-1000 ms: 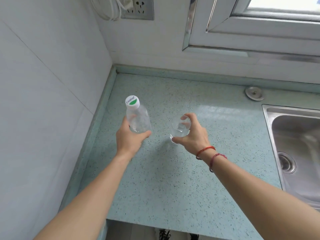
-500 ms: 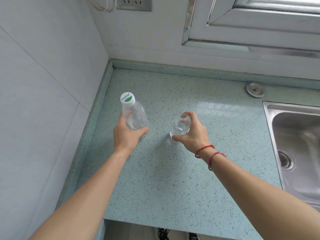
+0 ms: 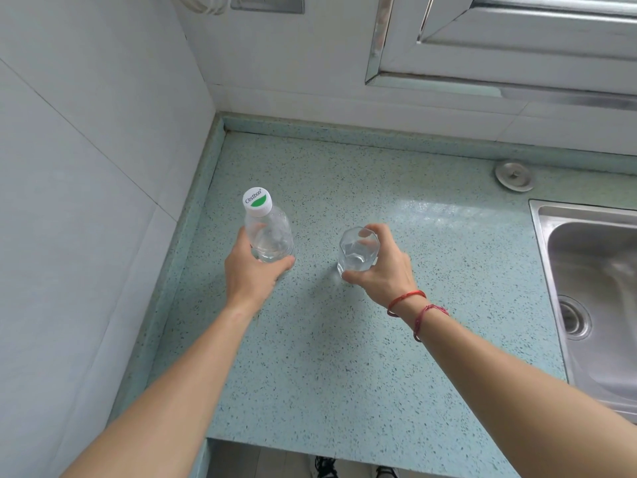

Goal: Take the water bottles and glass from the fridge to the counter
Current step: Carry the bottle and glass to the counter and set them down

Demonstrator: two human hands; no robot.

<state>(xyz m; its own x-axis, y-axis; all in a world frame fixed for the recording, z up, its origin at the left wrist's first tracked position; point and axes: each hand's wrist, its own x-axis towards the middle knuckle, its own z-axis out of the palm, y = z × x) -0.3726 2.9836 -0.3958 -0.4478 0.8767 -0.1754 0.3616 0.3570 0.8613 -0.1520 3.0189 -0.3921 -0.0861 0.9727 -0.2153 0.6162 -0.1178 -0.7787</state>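
A clear plastic water bottle (image 3: 269, 232) with a white and green cap stands upright over the speckled blue-green counter (image 3: 396, 339), near the left wall. My left hand (image 3: 253, 274) is wrapped around its lower body. To the right, a small clear faceted glass (image 3: 358, 250) sits low on the counter, and my right hand (image 3: 382, 270) grips it from the right side, with red string bracelets on the wrist. I cannot tell whether the bottle's base touches the counter; my hand hides it.
A steel sink (image 3: 593, 298) is set into the counter at the right, with a round metal cover (image 3: 514, 174) behind it. White tiled walls close the left and back. A window frame (image 3: 499, 46) and a wall socket (image 3: 267, 3) are above.
Both hands with the bottle and glass have stayed almost in the same spot on the counter; the view has tilted slightly, so the back wall shows lower in the frame.
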